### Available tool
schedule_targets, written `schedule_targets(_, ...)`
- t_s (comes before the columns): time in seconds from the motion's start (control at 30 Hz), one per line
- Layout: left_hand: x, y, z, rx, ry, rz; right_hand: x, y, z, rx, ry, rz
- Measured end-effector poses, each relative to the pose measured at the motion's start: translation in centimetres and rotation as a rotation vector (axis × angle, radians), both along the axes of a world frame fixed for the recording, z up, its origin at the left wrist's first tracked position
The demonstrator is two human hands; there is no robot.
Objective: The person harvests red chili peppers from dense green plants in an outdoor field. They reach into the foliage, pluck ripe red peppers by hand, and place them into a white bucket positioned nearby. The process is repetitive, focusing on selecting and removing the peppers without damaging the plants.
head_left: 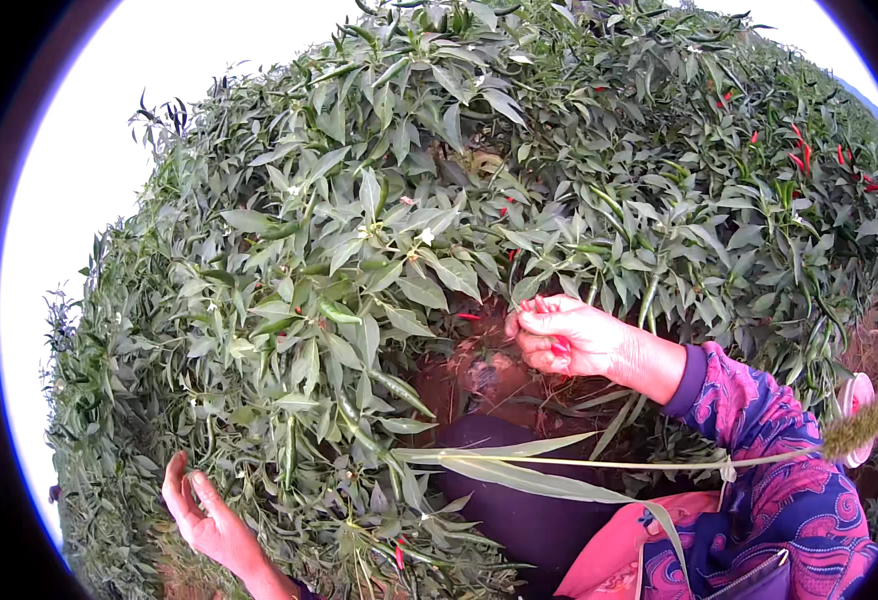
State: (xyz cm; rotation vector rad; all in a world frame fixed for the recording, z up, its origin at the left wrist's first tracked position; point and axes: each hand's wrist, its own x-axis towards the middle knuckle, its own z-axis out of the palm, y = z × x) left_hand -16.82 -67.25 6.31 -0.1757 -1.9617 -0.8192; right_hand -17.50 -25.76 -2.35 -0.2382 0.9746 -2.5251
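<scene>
My right hand [577,337] is closed around several red chili peppers [560,344], partly hidden by the fingers, in front of a gap between the pepper plants. Just left of it, a red chili [469,316] shows against the brown soil. At the lower left my left hand [217,525] is raised beside the foliage, its fingers apart and nothing in it. Between my hands stands a chili plant [416,281] with white flowers and long green chilies [401,391]. Low on this plant a small red chili [399,557] hangs among leaves.
A grass stalk with a bristly seed head [870,412] crosses in front of my right sleeve. Behind that sleeve is a pale pink-and-white container [855,397], partly hidden. More red chilies [803,156] hang on plants at the upper right. My dark-clad knee [499,480] touches the leaves.
</scene>
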Motion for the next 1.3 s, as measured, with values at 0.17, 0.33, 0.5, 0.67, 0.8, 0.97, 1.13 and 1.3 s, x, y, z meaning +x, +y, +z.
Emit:
schedule_targets(0.17,2.3,17.4,0.8,-0.771,-0.314,-0.918,0.1,10.1,-1.7,0.361,-0.051,-0.601)
schedule_targets(0.33,-3.2,21.3,-1.9,-1.044,-0.121,-0.461,2.1,15.1,-0.6,0.388,0.098,-0.642)
schedule_targets(0.5,0.4,20.1,2.0,-0.408,-0.060,-0.549,6.3,13.3,0.4,0.323,0.090,-0.459)
schedule_targets(0.67,-0.7,13.8,6.4,-0.016,0.048,-0.089,8.0,11.3,0.2,0.380,0.073,-0.336)
schedule_targets(0.8,-2.8,15.2,10.1,-0.551,-0.071,-0.186,8.0,10.4,0.2,0.380,0.097,-0.277)
schedule_targets(0.97,-4.6,20.0,7.5,-0.956,-0.549,-0.559,8.0,10.7,-1.1,0.398,0.064,-0.291)
schedule_targets(1.13,-2.9,16.7,5.5,-0.557,-0.376,-0.601,7.8,13.1,-2.3,0.448,0.110,-0.375)
schedule_targets(1.3,-3.8,2.1,10.2,0.131,-0.374,-0.556,8.3,11.5,-3.3,0.408,0.063,-0.298)
